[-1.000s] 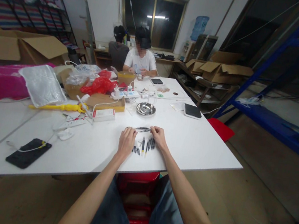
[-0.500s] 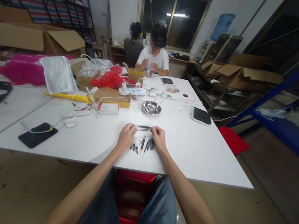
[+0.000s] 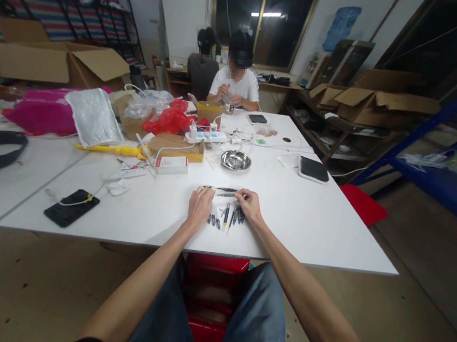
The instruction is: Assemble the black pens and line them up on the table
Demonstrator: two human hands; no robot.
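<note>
Both hands rest on the near part of the white table (image 3: 313, 226). The left hand (image 3: 200, 202) and right hand (image 3: 250, 205) each pinch an end of a thin dark pen (image 3: 221, 191) lying crosswise, fingers closed on it. Small pen parts (image 3: 226, 217) lie between the wrists. A steel bowl (image 3: 236, 160) sits farther back.

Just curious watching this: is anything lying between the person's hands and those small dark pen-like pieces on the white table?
Nothing visible. The left hand and right hand rest right beside the dark pieces, with only bare table around.
</note>
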